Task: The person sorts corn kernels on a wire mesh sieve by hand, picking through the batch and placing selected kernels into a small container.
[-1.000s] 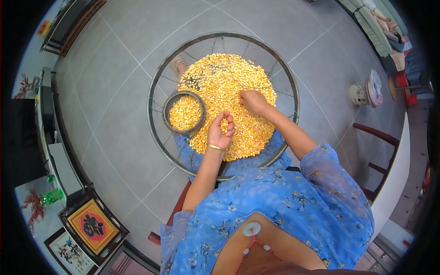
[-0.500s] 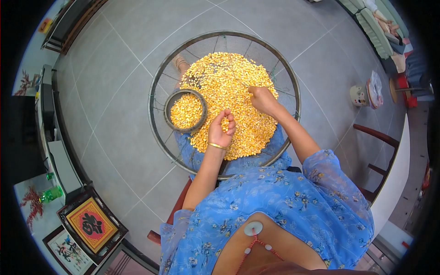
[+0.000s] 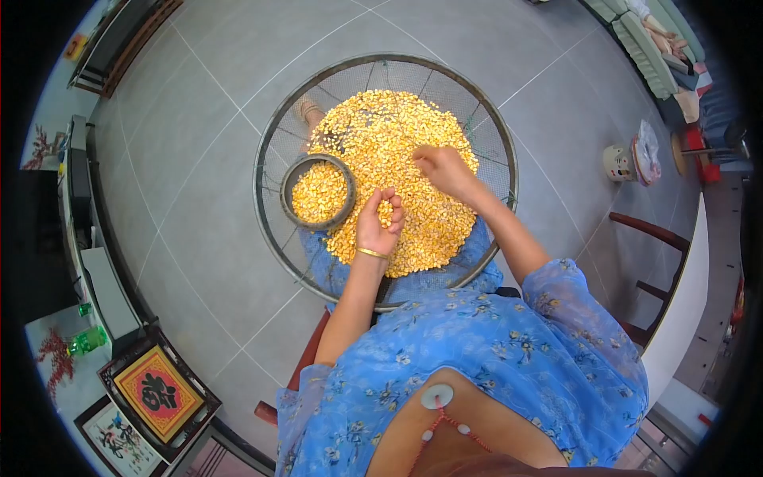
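Observation:
Yellow corn kernels (image 3: 429, 238) lie spread over a round mesh sieve (image 3: 513, 163) resting on my lap. My left hand (image 3: 379, 222), palm up with curled fingers, cups several kernels above the pile. Over the right part of the corn is my right hand (image 3: 441, 169), its fingers bent together; whatever they pinch, if anything, is too small to make out. A dark round bowl (image 3: 350, 199) filled with kernels stands inside the sieve at its left, beside my left hand.
Grey floor tiles (image 3: 199, 199) surround the sieve. A wooden chair (image 3: 656, 230) and white table (image 3: 691, 294) are at the right, a patterned container (image 3: 618, 163) beyond them. Framed pictures (image 3: 159, 389) stand lower left. Another person's arm (image 3: 658, 32) shows on the sofa (image 3: 640, 60).
My right hand first moved a little right, then back left, and now hovers with its fingers farther over the corn. My left hand still cups kernels in nearly the same place.

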Demonstrator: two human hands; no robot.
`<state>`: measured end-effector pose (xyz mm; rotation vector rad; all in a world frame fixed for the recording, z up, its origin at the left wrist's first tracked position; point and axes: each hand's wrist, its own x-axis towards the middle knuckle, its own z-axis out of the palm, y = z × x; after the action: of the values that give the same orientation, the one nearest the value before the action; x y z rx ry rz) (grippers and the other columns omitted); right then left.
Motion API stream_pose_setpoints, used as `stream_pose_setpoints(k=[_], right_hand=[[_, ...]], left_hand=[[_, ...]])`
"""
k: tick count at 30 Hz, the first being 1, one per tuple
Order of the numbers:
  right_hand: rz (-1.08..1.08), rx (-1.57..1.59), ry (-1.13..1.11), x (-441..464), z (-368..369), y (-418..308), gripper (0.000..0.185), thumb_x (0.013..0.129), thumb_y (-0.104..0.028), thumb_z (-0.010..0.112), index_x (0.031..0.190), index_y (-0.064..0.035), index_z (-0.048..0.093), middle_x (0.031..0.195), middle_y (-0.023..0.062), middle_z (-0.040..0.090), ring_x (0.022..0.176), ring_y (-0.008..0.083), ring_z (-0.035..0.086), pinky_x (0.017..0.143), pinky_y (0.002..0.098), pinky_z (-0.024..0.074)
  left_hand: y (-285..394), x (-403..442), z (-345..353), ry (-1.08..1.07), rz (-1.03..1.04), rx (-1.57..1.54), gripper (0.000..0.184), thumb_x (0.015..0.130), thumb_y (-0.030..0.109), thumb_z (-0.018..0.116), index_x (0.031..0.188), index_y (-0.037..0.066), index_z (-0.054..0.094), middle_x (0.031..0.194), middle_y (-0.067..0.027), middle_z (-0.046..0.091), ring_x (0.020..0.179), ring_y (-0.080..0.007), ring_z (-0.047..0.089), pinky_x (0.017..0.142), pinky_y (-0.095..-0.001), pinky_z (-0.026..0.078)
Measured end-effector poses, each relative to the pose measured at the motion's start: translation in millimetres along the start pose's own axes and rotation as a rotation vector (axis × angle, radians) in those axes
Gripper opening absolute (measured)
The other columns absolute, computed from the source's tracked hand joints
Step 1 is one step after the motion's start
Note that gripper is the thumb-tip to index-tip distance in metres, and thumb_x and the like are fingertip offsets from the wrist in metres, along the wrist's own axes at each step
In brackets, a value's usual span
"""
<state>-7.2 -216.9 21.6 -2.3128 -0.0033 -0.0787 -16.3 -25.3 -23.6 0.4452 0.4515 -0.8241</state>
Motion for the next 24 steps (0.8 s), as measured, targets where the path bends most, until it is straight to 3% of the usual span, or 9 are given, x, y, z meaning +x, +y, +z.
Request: stream_pose_setpoints(k=[1,3,8,10,14,16,20,22,24], right_hand=[[0.0,0.001,-0.001,0,1,21,0.015,0.081,-0.008,0.056,0.091,0.0013,0.06,0.073,0.02,0.063,0.068,0.0315,0.063,0.062,0.0386,0.0489],[0.137,-0.349,-0.015,-1,3,52,0.011,0.073,0.0,0.053,0.083,0.0039,0.058,0.071,0.0254,0.06,0.071,0.0387,0.061,0.064,0.0455,0.0475],[0.167,-0.368,-0.154,-29,26,41,0.009,0.07,0.002,0.051,0.077,0.0049,0.057,0.08,0.0264,0.061,0.08,0.0383,0.061,0.069,0.0454,0.0472],[0.212,-0.201,-0.412,-35,30,22,0.013,0.075,-0.001,0.053,0.086,0.0005,0.059,0.081,0.0214,0.062,0.077,0.0337,0.062,0.067,0.0396,0.0477],[0.084,0.107,-0.332,-36,22,15,0.013,0.075,-0.003,0.056,0.087,-0.001,0.061,0.079,0.0191,0.062,0.073,0.0301,0.062,0.064,0.0367,0.0476],[0.096,-0.023,-0.092,-22,16,40,0.013,0.074,-0.004,0.058,0.087,-0.002,0.061,0.079,0.0179,0.063,0.073,0.0278,0.062,0.064,0.0352,0.0473],[0.259,-0.149,-0.103,-3,8,56,0.012,0.074,-0.005,0.059,0.085,-0.0017,0.061,0.077,0.018,0.062,0.072,0.0286,0.062,0.064,0.0358,0.0474],[0.04,-0.175,-0.096,-1,20,58,0.011,0.073,-0.006,0.06,0.083,-0.0011,0.06,0.072,0.0181,0.061,0.069,0.0301,0.062,0.063,0.0378,0.0473],[0.011,-0.259,-0.1,-3,38,65,0.01,0.073,-0.007,0.06,0.08,-0.0008,0.06,0.07,0.0179,0.061,0.067,0.0308,0.061,0.062,0.0385,0.0472]], left_hand=[[0,2,-4,-0.047,-0.007,-0.025,0.026,0.095,0.031,0.042,0.095,0.007,0.053,0.077,-0.0055,0.052,0.057,-0.0153,0.046,0.04,-0.0226,0.034],[1,3,-6,-0.096,-0.013,-0.049,0.025,0.095,0.03,0.042,0.095,0.007,0.052,0.077,-0.0056,0.052,0.057,-0.0153,0.046,0.04,-0.0225,0.033],[0,4,-4,-0.04,-0.029,-0.045,0.019,0.094,0.024,0.042,0.094,0.007,0.051,0.077,-0.0053,0.05,0.057,-0.0144,0.044,0.039,-0.0224,0.033],[0,4,-4,-0.02,-0.027,-0.036,0.018,0.094,0.024,0.043,0.094,0.007,0.051,0.077,-0.0052,0.05,0.057,-0.0143,0.044,0.039,-0.0224,0.033],[1,5,-6,-0.013,-0.028,-0.055,0.019,0.094,0.024,0.044,0.093,0.007,0.052,0.075,-0.0048,0.051,0.055,-0.0149,0.045,0.039,-0.0225,0.033],[1,4,-6,-0.013,-0.026,-0.05,0.018,0.094,0.023,0.044,0.094,0.007,0.051,0.076,-0.0048,0.051,0.056,-0.0145,0.045,0.039,-0.0223,0.032],[1,3,-3,0.008,-0.021,-0.031,0.017,0.094,0.023,0.044,0.095,0.007,0.05,0.077,-0.0049,0.05,0.057,-0.0142,0.044,0.039,-0.0221,0.032],[1,3,-4,-0.001,-0.023,-0.031,0.016,0.094,0.023,0.044,0.095,0.007,0.05,0.077,-0.0049,0.05,0.057,-0.0142,0.044,0.039,-0.0221,0.032],[2,2,-4,-0.008,-0.02,-0.032,0.016,0.094,0.022,0.044,0.095,0.007,0.05,0.077,-0.0049,0.05,0.058,-0.0142,0.044,0.04,-0.0222,0.032]])
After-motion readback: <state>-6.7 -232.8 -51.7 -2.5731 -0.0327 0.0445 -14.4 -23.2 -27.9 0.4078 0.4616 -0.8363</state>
